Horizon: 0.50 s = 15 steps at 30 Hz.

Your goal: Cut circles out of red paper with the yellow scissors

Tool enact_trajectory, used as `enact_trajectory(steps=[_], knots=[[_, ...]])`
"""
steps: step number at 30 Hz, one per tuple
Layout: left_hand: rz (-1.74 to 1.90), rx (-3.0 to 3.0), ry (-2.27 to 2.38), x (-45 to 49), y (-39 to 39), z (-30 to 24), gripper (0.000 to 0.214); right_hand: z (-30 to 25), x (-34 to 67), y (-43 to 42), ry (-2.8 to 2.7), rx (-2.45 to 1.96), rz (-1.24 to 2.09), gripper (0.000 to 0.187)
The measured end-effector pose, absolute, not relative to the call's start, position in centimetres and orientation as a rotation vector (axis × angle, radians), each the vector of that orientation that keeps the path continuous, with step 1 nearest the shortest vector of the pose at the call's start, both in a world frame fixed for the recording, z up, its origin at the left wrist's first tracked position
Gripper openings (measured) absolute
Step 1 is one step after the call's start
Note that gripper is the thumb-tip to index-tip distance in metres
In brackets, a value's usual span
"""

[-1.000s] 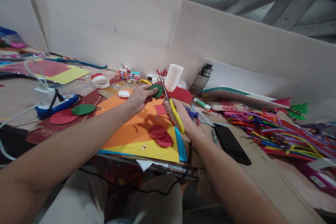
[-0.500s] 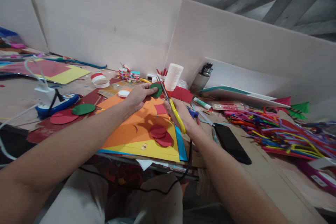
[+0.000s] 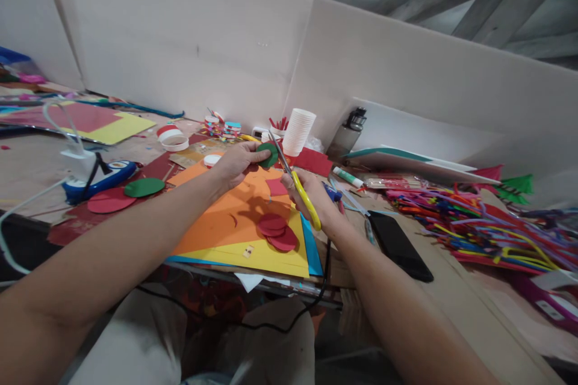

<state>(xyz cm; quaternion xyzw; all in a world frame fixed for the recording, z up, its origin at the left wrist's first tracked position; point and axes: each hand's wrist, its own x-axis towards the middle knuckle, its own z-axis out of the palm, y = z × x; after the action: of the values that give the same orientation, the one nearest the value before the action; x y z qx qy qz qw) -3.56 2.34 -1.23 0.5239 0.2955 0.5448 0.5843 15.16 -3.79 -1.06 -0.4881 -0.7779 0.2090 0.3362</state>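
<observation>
My left hand pinches a small green paper disc above the orange sheet. My right hand grips yellow-handled scissors, whose blades point up and left and meet the disc's right edge. Both hands hover over a stack of orange, yellow and blue paper. A few red paper circles lie on the stack below the hands.
A black phone lies right of the stack, with a heap of coloured pipe cleaners beyond it. White cups, a bottle and a glue stick stand behind. At left lie a blue punch tool and red and green circles.
The hands, disc and scissors have barely shifted; the left hand and disc sit a touch higher than a second ago.
</observation>
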Motion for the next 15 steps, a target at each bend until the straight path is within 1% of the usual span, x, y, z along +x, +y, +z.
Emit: enact_trajectory(steps=[10, 15], knots=[[1.197, 1.288, 0.747, -4.3, 2.49, -0.84, 0.024, -1.12, 15.2, -3.73, -2.037, -1.279, 0.52, 0.047], [1.18, 1.309, 0.76, -4.45, 2.4, -0.72, 0.022, -1.02, 15.3, -3.73, -2.029, -1.29, 0.544, 0.045]])
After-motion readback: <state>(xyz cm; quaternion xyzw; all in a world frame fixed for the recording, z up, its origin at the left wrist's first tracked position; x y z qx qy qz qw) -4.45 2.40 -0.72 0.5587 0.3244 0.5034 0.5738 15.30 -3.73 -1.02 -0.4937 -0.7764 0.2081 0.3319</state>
